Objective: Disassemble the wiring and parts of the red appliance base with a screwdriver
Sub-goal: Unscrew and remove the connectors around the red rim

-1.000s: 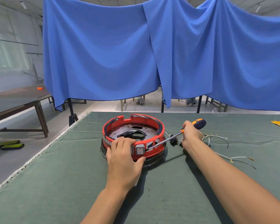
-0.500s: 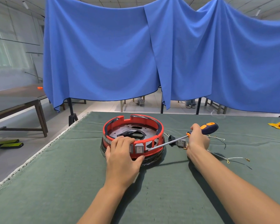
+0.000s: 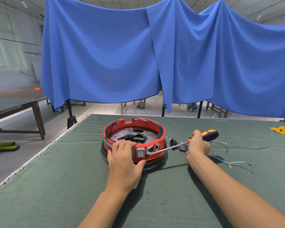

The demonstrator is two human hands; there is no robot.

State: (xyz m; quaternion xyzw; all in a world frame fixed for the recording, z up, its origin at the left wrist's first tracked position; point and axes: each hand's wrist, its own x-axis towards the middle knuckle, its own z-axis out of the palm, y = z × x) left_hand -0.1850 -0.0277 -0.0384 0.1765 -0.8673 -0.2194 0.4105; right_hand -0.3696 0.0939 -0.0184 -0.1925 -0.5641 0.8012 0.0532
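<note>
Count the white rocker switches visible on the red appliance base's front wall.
1 plainly visible: the white rectangular rocker switch beside the left hand on the red ring-shaped base. The hand may hide another.

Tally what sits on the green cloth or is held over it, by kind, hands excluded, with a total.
Red appliance base: 1
Screwdriver: 1
Loose switch part with black plug: 1
Loose wire bundle: 1; strands too thin to count
Yellow scrap: 1
Total: 5
</note>
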